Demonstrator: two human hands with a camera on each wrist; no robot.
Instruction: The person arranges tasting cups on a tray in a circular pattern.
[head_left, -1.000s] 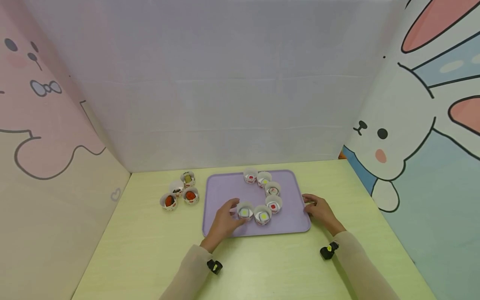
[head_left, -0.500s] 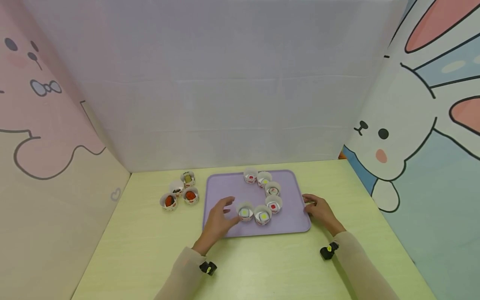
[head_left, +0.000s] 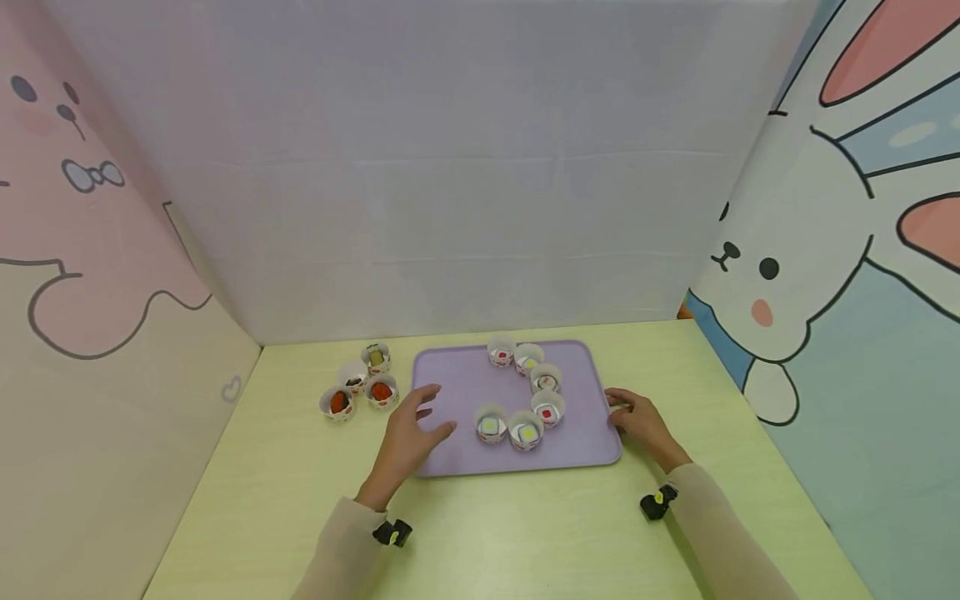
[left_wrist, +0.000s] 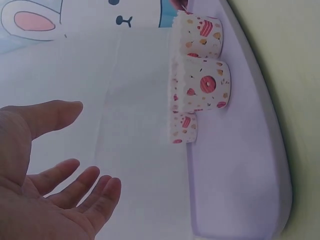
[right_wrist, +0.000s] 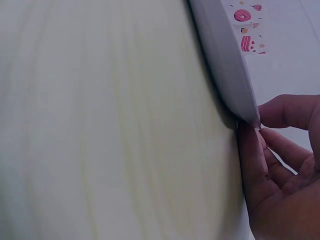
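My left hand (head_left: 405, 440) hovers over the left end of a lilac tray (head_left: 450, 367), thumb and fingers spread with nothing between them. Right of it stands a white paper baking cup (head_left: 491, 424) with a pale green-centred piece inside. A second baking cup (head_left: 526, 431) with a yellow-green centre stands right beside that one. In the left wrist view, the cups (left_wrist: 207, 85) show printed doughnuts and cakes. My right hand (head_left: 637, 421) holds the tray's right edge; in the right wrist view, its thumb and fingertips (right_wrist: 272, 112) meet at the rim.
Several more baking cups (head_left: 546, 379) curve along the tray's right half up to its back edge. Left of the tray, a cluster of baking cups (head_left: 382, 392) with orange, dark and yellowish-green pieces stands on the pale table (head_left: 300, 500). A white wall (head_left: 450, 208) rises behind.
My left hand has let go of the pale green-centred baking cup and moved left, its fingers opening. The cup stays on the tray. My right hand has kept its place at the tray's edge.
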